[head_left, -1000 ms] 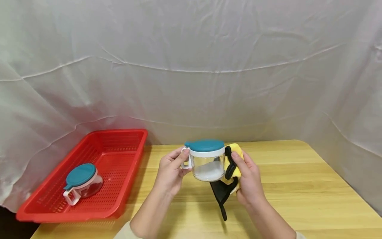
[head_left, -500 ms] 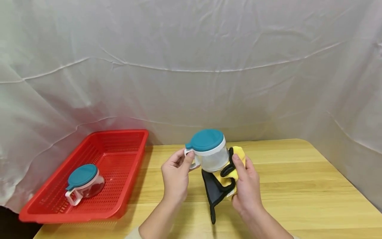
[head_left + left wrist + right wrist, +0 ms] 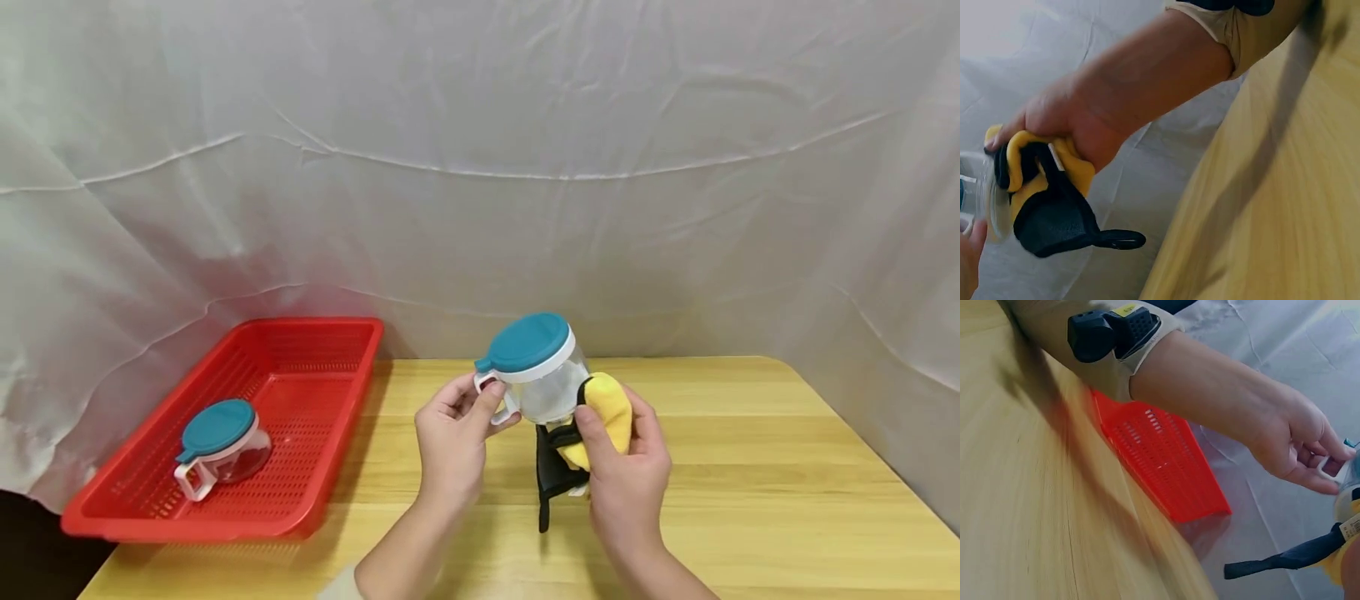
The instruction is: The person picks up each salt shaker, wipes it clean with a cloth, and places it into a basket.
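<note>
A clear jar with a teal lid and white rim is held tilted above the table, with some white stuff visible inside. My left hand pinches its white handle between thumb and fingers. On the jar's lower right side, my right hand grips a bunched yellow and black cloth against the glass. A dark flap of the cloth with a loop hangs down in the left wrist view. The right hand's fingertips are partly hidden behind the cloth.
A red plastic basket stands at the left of the wooden table. Inside it lies a second jar with a teal lid and white handle. A pale cloth curtain hangs behind the table.
The jar has tipped from nearly upright, its lid now facing me more and its base turned to the right. The cloth has shifted toward the jar's base, with both hands following.
</note>
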A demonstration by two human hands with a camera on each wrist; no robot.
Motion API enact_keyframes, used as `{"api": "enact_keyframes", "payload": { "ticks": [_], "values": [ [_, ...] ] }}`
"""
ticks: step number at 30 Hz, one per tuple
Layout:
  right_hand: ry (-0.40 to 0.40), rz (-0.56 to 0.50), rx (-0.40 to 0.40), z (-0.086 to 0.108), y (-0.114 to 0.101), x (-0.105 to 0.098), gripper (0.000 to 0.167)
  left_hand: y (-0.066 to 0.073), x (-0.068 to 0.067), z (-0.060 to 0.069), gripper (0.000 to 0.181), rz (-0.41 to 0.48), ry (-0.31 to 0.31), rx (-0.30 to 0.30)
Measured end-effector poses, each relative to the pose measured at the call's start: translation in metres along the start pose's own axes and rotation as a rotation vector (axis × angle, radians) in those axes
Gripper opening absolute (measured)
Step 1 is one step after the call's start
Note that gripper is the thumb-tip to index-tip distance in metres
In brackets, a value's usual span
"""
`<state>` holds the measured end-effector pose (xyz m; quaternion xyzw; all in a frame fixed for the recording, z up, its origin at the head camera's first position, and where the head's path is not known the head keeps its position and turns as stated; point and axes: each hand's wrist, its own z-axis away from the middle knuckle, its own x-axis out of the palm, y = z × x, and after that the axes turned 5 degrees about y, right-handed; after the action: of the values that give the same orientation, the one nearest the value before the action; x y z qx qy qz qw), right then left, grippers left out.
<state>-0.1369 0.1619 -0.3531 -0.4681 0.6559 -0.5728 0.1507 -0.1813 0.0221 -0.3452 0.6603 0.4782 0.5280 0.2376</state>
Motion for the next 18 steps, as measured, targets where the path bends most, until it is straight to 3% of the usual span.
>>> {"api": "enact_keyframes", "payload": {
  "ticks": [5,8,14,18],
  "values": [
    [-0.060,-0.032,0.131,0.000,0.001,0.003,0.036,-0.003,0.001,0.003,0.025,-0.049,0.044,0.072],
    [-0.091,-0.059,0.180,0.002,0.002,0.005,0.034,-0.005,0.001,0.002,0.026,-0.041,0.086,0.063],
    [-0.186,0.030,0.100,0.014,0.009,0.007,0.037,-0.003,0.000,-0.002,0.028,0.046,0.169,-0.061],
    [-0.257,0.111,0.061,0.017,0.012,0.006,0.038,0.000,0.001,-0.004,0.026,0.054,0.165,-0.109]
  ]
}}
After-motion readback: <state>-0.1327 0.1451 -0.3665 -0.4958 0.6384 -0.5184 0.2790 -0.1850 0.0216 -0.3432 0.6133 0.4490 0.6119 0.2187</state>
